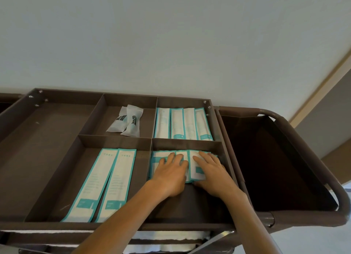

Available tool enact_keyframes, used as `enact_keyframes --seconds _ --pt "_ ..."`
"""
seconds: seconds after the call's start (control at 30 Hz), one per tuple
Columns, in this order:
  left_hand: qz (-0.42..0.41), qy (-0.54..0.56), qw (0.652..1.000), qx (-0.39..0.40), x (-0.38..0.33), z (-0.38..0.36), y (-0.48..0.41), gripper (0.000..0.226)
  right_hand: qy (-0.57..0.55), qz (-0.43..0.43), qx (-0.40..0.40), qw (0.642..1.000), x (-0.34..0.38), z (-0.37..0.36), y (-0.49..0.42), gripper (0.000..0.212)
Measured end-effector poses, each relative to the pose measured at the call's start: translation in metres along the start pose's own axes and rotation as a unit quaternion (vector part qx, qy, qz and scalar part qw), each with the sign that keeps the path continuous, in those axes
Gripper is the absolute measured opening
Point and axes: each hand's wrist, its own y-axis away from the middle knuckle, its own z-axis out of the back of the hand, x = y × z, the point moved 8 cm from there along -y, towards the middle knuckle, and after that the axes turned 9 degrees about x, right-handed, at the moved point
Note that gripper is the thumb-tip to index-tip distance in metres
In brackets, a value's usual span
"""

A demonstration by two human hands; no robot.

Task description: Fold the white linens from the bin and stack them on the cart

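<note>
The brown cart (57, 225) fills the lower view, its top a tray split into compartments. In the near right compartment lie short white and teal packets (196, 168). My left hand (171, 174) rests flat on the left packets with fingers spread. Flat on the right packets lies my right hand (210, 170), its thumb at their near edge. White folded linens (167, 236) show on the shelf under the tray. The dark bin (275, 168) hangs at the cart's right end; no linen shows inside it.
Two long teal-edged packets (102, 185) lie in the near middle compartment, several more (182, 123) in the far right one, and two small white sachets (127, 121) in the far middle. The wide left compartment (38, 149) holds nothing. A pale wall stands behind.
</note>
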Motion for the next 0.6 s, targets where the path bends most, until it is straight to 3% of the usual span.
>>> enact_keyframes --seconds 0.27,0.6 --pt "0.007 0.005 0.999 0.049 0.007 -0.006 0.001 0.066 0.015 -0.041 0.046 0.998 -0.001 -0.004 0.001 0.077" --pt "0.015 0.021 0.999 0.026 0.012 -0.005 0.006 0.064 0.002 0.006 0.081 0.997 0.013 -0.013 -0.006 0.084"
